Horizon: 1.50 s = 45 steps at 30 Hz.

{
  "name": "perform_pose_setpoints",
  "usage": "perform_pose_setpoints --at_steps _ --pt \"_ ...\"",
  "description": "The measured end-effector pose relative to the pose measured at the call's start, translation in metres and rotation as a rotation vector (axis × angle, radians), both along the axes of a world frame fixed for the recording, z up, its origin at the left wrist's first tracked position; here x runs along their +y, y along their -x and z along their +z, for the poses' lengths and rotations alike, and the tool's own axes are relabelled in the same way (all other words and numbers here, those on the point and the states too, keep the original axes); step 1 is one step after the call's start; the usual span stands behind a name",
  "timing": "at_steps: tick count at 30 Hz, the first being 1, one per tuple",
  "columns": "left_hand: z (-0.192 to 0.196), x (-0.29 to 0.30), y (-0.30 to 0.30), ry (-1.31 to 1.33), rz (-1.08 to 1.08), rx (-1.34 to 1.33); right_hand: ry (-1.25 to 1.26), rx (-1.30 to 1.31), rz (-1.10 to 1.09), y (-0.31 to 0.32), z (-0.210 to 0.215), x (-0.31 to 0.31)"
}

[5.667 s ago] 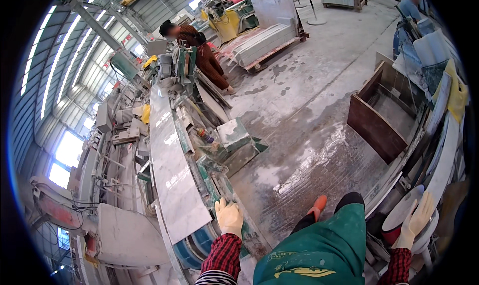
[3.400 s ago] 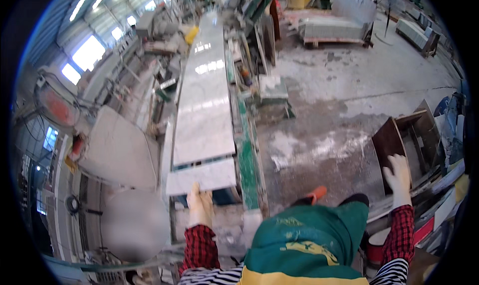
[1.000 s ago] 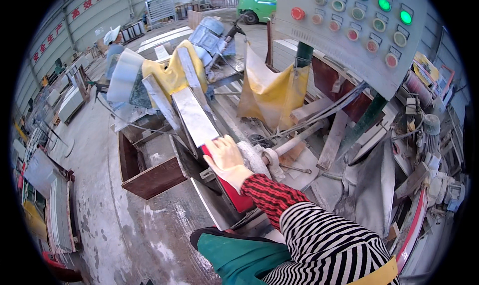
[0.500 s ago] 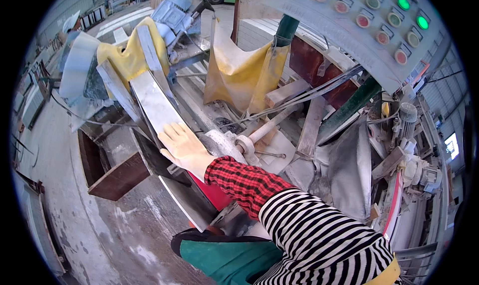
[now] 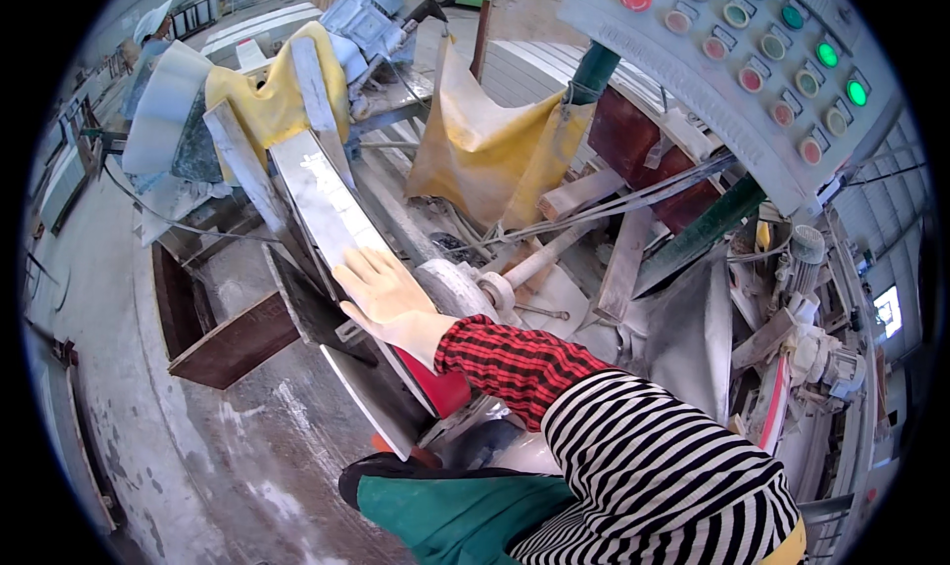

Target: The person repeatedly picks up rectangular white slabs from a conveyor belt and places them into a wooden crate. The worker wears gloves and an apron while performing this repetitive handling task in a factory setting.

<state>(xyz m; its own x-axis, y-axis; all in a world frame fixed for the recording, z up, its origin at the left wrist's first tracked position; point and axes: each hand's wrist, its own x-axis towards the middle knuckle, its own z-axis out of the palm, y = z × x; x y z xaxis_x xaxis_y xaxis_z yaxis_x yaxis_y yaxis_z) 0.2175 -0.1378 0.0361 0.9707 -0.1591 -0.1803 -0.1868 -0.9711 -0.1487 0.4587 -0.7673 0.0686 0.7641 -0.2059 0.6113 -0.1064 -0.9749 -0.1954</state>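
Half a second on, the view has tipped slightly and the gloved hand sits a little lower in the picture, but it lies as before: flat and spread, palm down, grasping nothing, on the long pale polished stone slab. Which hand it is cannot be told for sure; the red-checked cuff and striped sleeve come in from the lower right. The slab leans on edge and runs away up and to the left from the hand.

Directly under the hand a red machine part shows beneath the slab's lower edge. Just right of the hand are a grey round wheel and a pale shaft. Left of and below the hand stands an open rusty-brown metal box on the dusty concrete floor.

Beyond the hand a yellow cloth hangs over the machine frame, and another yellow cover drapes the far end of the slab. Farther right a grey control panel with green and red round buttons leans over the machine, nearer the upper edge than before.
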Motion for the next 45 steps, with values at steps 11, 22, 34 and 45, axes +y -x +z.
perform_pose_setpoints --at_steps 11,22,34,45 --pt "-0.038 0.032 0.012 -0.164 0.243 0.062 0.01 0.007 0.014 0.012 0.004 0.007" --pt "-0.023 0.022 0.009 -0.084 0.342 -0.019 0.073 -0.014 0.049 0.02 0.009 0.02" --pt "0.004 0.01 0.002 0.072 0.467 -0.01 0.139 0.024 0.005 0.03 0.002 0.032" --pt "0.0 0.014 0.0 0.106 0.512 0.049 -0.094 0.316 -0.27 0.001 0.021 0.013"
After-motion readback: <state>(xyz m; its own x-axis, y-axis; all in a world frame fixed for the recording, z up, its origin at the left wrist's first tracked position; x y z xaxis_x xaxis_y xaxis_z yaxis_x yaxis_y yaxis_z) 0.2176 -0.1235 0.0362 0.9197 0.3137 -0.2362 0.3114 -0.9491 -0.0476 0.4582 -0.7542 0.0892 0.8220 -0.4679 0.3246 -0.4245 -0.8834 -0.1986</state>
